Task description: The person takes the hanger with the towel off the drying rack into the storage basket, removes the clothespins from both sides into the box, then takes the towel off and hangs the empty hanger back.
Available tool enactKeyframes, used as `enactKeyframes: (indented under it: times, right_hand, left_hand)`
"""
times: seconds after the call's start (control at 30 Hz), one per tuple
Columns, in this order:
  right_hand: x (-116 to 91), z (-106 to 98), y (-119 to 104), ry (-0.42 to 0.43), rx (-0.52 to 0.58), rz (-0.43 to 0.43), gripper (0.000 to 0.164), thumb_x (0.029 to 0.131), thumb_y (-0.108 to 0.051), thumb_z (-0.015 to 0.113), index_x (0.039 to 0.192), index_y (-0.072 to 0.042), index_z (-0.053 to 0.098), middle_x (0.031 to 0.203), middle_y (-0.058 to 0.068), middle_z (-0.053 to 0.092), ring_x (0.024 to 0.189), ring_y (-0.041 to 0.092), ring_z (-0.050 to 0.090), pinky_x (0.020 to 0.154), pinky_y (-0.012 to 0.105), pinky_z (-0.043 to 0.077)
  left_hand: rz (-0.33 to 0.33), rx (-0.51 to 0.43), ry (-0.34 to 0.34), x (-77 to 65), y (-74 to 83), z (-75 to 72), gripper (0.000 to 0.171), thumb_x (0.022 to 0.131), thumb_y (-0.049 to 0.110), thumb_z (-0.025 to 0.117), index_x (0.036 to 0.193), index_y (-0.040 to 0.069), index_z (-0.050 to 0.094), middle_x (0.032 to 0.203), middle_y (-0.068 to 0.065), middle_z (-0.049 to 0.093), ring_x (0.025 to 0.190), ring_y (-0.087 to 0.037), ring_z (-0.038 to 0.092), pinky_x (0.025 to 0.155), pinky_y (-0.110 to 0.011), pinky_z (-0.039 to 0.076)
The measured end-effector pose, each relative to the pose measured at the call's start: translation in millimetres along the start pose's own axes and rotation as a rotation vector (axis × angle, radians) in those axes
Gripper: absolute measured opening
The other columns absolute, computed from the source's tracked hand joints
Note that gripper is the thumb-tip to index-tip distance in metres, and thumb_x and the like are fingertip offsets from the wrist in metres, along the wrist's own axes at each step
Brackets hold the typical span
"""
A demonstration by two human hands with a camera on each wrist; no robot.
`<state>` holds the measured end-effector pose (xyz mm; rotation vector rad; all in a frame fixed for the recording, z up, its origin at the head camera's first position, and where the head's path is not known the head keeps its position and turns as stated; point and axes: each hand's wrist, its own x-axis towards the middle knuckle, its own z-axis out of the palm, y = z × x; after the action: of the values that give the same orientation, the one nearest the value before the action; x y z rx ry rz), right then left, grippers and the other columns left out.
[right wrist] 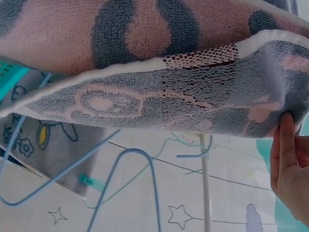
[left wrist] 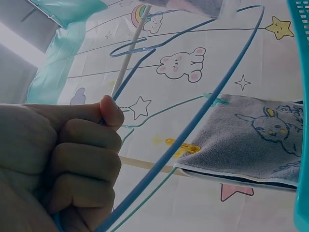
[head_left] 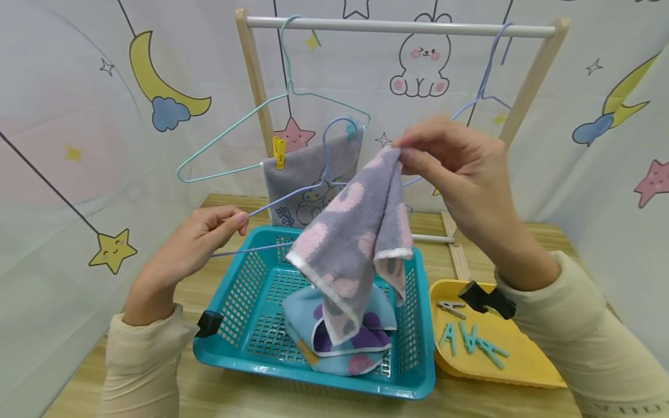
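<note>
In the head view my left hand (head_left: 201,244) grips one end of a periwinkle-blue hanger (head_left: 284,196), its hook upright over the teal basket. The left wrist view shows the fingers curled round the hanger's bar. My right hand (head_left: 462,174) pinches the top of a grey towel with pink spots and white edging (head_left: 350,238). The towel hangs down folded, in front of the hanger's right part, and hides it. Its lower corner overlaps the basket's contents in the head view. In the right wrist view the towel (right wrist: 145,101) stretches from the pinching fingers across the picture.
A teal basket (head_left: 230,354) holds a blue and purple spotted towel (head_left: 340,313). To its right, a yellow tray (head_left: 522,360) carries several clothespins (head_left: 470,339). Behind stands a rack (head_left: 397,26) with a green hanger (head_left: 230,130), a clipped grey towel (head_left: 284,186) and another blue hanger (head_left: 488,75).
</note>
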<state>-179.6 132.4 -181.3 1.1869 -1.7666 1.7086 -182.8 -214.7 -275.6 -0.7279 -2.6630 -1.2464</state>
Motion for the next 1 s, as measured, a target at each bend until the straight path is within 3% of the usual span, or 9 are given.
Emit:
enactKeyframes:
  times: [0.17,0.3,0.47,0.87,1.0]
  right_hand:
    - [-11.0,2.1,14.4,-0.053,-0.03,0.055,0.013,0.084,0.016,0.054,0.094,0.013,0.062,0.094,0.022,0.058,0.081,0.027,0.059,0.075,0.034,0.051]
    - [-25.4,4.0,31.7,-0.13,-0.13,0.15,0.014,0.085,0.009,0.057,0.096,0.004,0.064,0.096,0.012,0.059,0.079,0.025,0.058,0.073,0.029,0.051]
    - [-40.5,1.4,45.0,-0.198,-0.228,0.209,0.015,0.086,0.004,0.06,0.099,-0.002,0.065,0.097,0.004,0.059,0.078,0.021,0.059,0.072,0.027,0.052]
    - [-66.1,-22.6,61.0,-0.209,-0.306,0.305,0.014,0.088,-0.003,0.06,0.1,-0.007,0.064,0.095,0.002,0.061,0.076,0.019,0.062,0.067,0.027,0.052]
    - [-75.5,-34.4,68.0,-0.175,-0.313,0.343,0.014,0.087,-0.001,0.06,0.1,-0.005,0.064,0.092,0.004,0.062,0.076,0.017,0.062,0.067,0.026,0.052]
  left_hand:
    - [-0.015,0.014,0.032,-0.4,0.2,-3.0,0.022,0.1,0.023,0.04,0.087,0.013,0.055,0.056,-0.003,0.029,0.047,-0.019,0.031,0.044,-0.031,0.027]
    - [-0.006,0.02,0.066,-0.7,0.7,-5.4,0.021,0.1,0.023,0.04,0.087,0.013,0.055,0.055,-0.003,0.029,0.046,-0.019,0.03,0.043,-0.031,0.026]
    - [0.0,0.029,0.081,0.3,1.9,-6.5,0.021,0.099,0.024,0.041,0.087,0.015,0.055,0.055,-0.004,0.03,0.046,-0.019,0.03,0.043,-0.032,0.027]
    - [0.007,0.032,0.08,3.8,1.7,-4.3,0.02,0.099,0.023,0.042,0.086,0.015,0.055,0.055,-0.002,0.028,0.046,-0.019,0.03,0.045,-0.032,0.026]
    - [-0.004,0.035,0.08,4.6,2.7,-3.8,0.021,0.099,0.025,0.041,0.086,0.015,0.055,0.056,-0.003,0.028,0.047,-0.019,0.03,0.046,-0.033,0.027]
